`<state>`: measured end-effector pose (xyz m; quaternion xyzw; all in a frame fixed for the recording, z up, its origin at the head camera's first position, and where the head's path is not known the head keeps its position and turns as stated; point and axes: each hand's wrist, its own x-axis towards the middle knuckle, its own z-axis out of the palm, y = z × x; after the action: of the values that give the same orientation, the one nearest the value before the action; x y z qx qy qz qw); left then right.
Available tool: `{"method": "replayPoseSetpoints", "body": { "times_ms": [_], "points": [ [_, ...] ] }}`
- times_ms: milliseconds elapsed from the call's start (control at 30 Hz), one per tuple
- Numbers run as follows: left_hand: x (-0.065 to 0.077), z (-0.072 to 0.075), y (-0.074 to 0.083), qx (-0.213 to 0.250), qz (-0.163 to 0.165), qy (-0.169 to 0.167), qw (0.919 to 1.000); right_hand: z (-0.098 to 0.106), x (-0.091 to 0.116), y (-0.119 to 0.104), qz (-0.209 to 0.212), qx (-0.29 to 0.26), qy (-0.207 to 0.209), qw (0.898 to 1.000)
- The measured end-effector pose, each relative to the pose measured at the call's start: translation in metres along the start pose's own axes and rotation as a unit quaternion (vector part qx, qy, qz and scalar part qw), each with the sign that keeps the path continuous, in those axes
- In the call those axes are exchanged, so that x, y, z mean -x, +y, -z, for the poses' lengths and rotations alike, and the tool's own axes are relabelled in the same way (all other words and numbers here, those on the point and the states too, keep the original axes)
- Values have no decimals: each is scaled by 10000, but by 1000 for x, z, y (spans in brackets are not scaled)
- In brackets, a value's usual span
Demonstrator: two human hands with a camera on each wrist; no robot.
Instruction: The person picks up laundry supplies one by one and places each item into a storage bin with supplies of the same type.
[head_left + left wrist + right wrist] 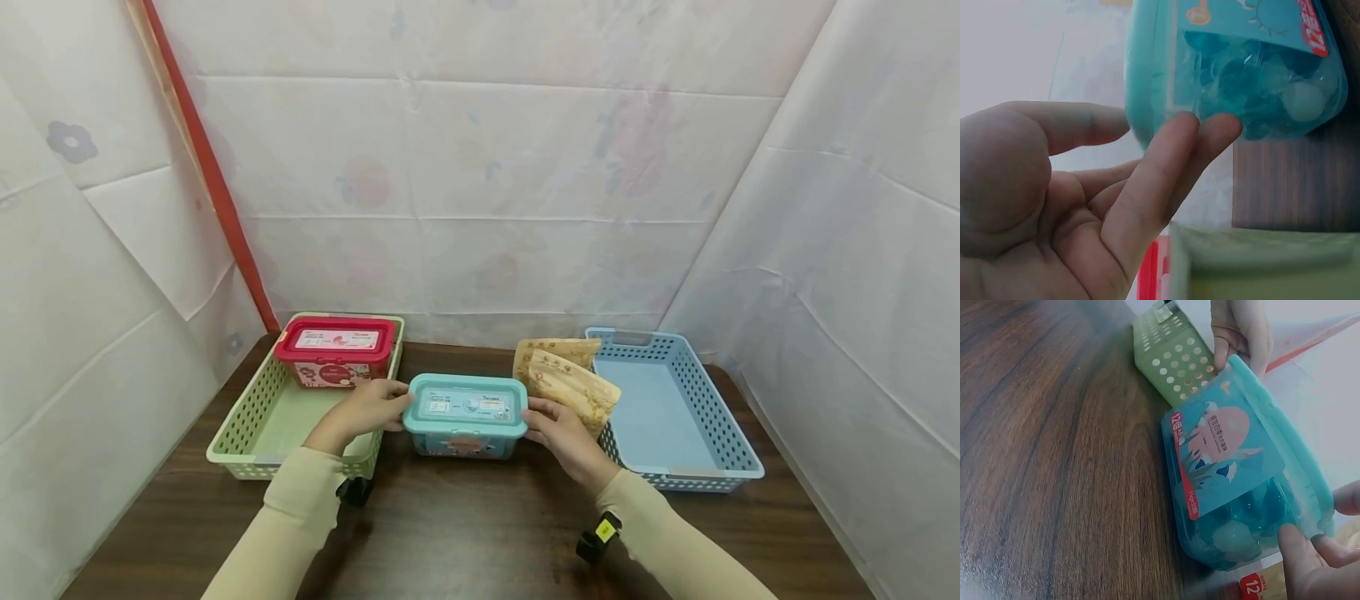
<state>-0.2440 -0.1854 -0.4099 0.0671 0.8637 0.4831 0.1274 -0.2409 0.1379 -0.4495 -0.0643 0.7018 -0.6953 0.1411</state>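
A teal lidded tub of laundry pods is between both hands in the middle of the head view. My left hand holds its left end, thumb at the lid's edge and fingers against the side. At the right end, my right hand pinches around the lid rim. Blue and white pods show through the clear wall of the tub in the left wrist view. In the right wrist view the tub appears tilted, its printed label facing the camera. Two gold pouches are just beyond my right hand.
On the left stands a green basket, with a red lidded tub at its back end. A blue basket is on the right, the pouches against its left side. Behind the dark wooden table hangs a pale curtain.
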Motion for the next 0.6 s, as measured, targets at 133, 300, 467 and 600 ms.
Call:
{"method": "replayPoseSetpoints", "body": {
  "times_ms": [133,300,467,600],
  "points": [
    [0,-3,2,-130,-35,38,9999,0,-1,2,53,-59,115,9999],
    [0,-5,2,-255,-62,239,9994,-2,-2,3,47,-110,280,9995],
    [2,-6,1,-308,-25,306,9991,-3,-1,3,30,-66,351,9994],
    [3,-7,-1,-219,-52,321,9992,-3,0,3,32,-59,381,9993]
  ]
}}
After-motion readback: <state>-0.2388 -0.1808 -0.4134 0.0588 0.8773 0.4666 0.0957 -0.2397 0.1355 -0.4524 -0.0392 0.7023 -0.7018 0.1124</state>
